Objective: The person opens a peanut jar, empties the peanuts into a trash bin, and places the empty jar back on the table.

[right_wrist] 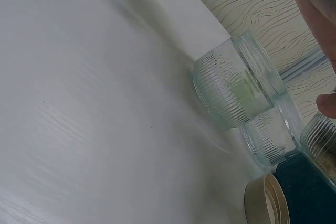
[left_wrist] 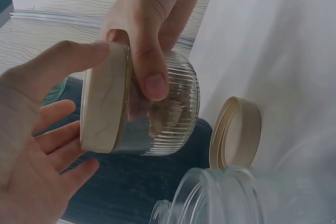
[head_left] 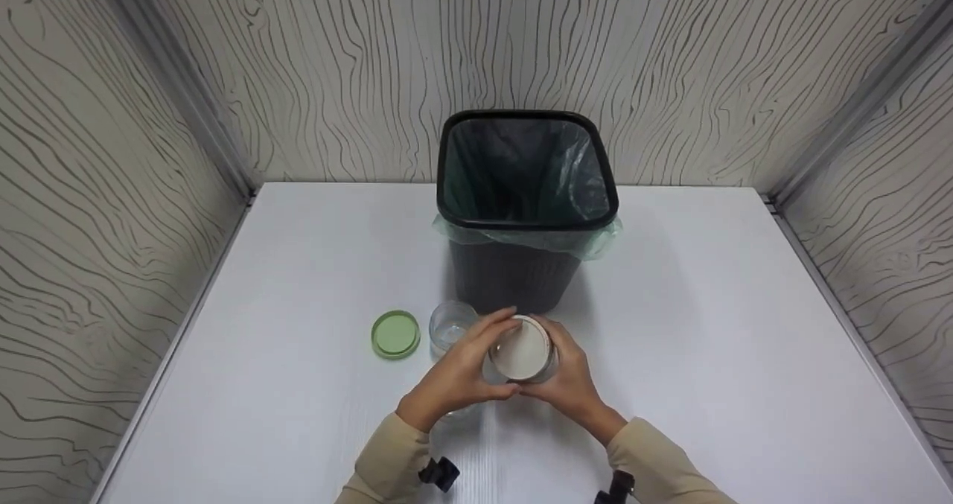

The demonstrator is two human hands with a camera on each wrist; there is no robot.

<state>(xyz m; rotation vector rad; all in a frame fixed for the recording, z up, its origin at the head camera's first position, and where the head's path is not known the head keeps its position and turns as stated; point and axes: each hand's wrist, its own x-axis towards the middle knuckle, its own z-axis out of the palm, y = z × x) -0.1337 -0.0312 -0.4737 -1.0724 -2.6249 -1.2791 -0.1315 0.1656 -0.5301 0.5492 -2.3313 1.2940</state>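
Held just above the white table (head_left: 298, 266), on the near side of the black bin (head_left: 514, 281): a ribbed glass jar (left_wrist: 173, 108) tipped on its side, its beige lid (left_wrist: 102, 103) facing the left. Right hand (head_left: 569, 381) wrapped round the glass, one finger laid across the ribs. Left hand (head_left: 454, 374) cupping the lid, thumb on its upper edge, fingers curled loosely under the rim. Something pale and brownish inside, probably leftovers, though too blurred through the ribs to be sure.

Judged from this, lid removal in hand. To do it well:

- Clamp the glass firmly with the right hand; the ribs give purchase, so spread the fingers across them.
- Close the left fingers properly onto the rim before turning or pulling; a thumb alone will slip.
- Tilt the mouth up first, lest the contents spill on the table rather than in the bin.
- Mind the near clutter: an empty jar (head_left: 452, 324) and a green lid (head_left: 395, 333) just left of the hands, a second clear jar (right_wrist: 231, 90) and a loose beige lid (left_wrist: 236, 139) close by.
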